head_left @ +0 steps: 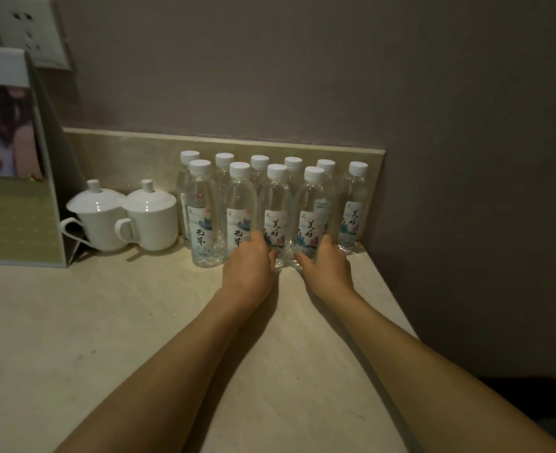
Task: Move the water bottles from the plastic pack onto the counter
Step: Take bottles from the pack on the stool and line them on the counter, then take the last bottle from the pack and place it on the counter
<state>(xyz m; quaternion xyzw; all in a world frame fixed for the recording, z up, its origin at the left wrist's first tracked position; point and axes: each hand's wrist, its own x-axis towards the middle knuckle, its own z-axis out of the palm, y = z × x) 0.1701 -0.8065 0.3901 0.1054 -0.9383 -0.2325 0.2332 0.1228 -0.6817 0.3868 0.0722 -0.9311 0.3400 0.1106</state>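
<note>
Several clear water bottles with white caps and printed labels stand in two rows on the pale counter (139, 322), against the low backsplash. My left hand (249, 266) grips the lower part of a front-row bottle (240, 204). My right hand (327, 264) grips the base of another front-row bottle (311, 210). Between my hands stands a third bottle (275, 207). One bottle (353, 207) stands apart at the far right of the back row. No plastic pack is in view.
Two white lidded cups (100, 217) (154, 217) stand left of the bottles. A standing card holder with a picture (12, 158) is at the far left. A wall socket (28, 31) is above it. The counter's right edge (397, 305) drops off beside my right arm.
</note>
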